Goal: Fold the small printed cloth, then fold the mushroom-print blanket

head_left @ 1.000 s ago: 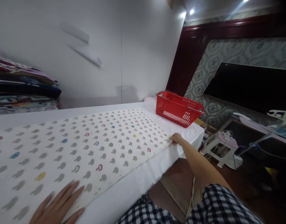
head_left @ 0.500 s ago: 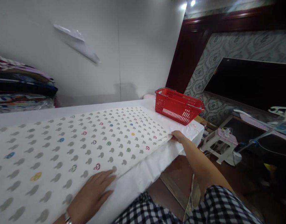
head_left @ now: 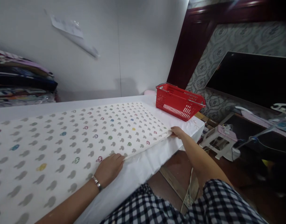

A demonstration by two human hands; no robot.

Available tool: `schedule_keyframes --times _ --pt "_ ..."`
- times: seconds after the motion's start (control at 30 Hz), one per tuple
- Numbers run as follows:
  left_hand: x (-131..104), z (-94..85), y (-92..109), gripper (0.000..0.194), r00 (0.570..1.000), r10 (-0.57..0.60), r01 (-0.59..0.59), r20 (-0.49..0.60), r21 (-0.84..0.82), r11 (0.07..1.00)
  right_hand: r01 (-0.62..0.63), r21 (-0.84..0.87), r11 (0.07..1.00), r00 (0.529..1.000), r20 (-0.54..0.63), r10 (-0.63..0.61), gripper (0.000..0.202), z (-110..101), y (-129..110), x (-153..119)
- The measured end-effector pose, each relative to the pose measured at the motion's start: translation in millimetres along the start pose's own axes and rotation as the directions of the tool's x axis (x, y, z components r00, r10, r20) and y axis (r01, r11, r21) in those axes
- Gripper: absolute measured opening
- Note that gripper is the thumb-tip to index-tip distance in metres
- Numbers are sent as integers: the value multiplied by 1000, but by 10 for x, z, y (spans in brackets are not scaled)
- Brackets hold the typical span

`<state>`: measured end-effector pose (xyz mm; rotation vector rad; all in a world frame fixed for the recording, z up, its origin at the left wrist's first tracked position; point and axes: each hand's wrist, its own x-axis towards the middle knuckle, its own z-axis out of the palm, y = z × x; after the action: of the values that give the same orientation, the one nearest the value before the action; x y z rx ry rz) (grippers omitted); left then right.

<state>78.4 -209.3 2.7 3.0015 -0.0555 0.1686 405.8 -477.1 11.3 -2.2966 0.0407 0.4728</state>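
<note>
White fabric printed with grey, blue, red, green and yellow mushrooms (head_left: 119, 133) lies spread over a table draped in a white cloth (head_left: 143, 165). My right hand (head_left: 177, 132) pinches the near right corner of that fabric. Along the near edge, my left hand (head_left: 110, 169) has its fingers curled over the hem, a silver bracelet on its wrist. Between the two hands the fabric edge runs fairly straight.
A red plastic basket (head_left: 179, 102) with metal handles stands at the table's far right corner. Folded fabrics (head_left: 21, 81) are piled at the left by the wall. Right of the table are a white and pink stool (head_left: 221, 137) and a dark screen (head_left: 252, 84).
My left hand has moved right along the near edge and its fingers have gone from spread flat to gripping the hem. My right hand keeps hold of the corner.
</note>
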Motion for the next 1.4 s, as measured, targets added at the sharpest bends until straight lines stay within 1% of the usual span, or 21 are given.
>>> schedule_keyframes --times 0.1,0.23,0.33,0.47,0.57,0.67,0.87,1.0,1.07,1.2,1.4 --pt "-15 29 -19 34 1000 -10 10 -2 53 999 1 -33 999 1000 4 -1 27 0 12 6" --pt "-46 94 -11 40 1000 17 -16 -8 141 990 -2 -44 999 1000 8 3 28 -11 40 27" --pt "-48 117 2 43 999 42 -40 -8 170 985 -12 -31 999 1000 6 12 30 -21 51 41" --pt "-16 99 -19 45 998 63 -62 2 177 982 -15 -13 1000 1000 10 15 32 -28 56 50" --pt "0 82 -40 41 998 67 -65 -7 149 987 -16 -12 1000 1000 13 16 30 -31 69 58" --pt "-8 91 -32 34 993 119 -116 -14 135 984 -19 -11 1000 1000 17 19 29 -33 86 65" --pt "6 175 16 24 986 124 -107 -112 143 984 -19 5 1000 999 39 18 30 -28 92 56" --pt "128 195 73 25 983 122 -101 -136 147 984 -18 14 1000 999 46 18 26 -42 83 59" --pt "222 193 126 26 981 140 -119 -132 158 980 -24 19 1000 999 39 23 25 -54 78 65" --pt "430 200 252 30 972 207 -180 -110 210 961 -34 33 999 999 26 33 27 -67 69 79" --pt "714 236 398 31 965 256 -235 -57 242 941 -31 49 998 999 23 30 33 -56 47 109"
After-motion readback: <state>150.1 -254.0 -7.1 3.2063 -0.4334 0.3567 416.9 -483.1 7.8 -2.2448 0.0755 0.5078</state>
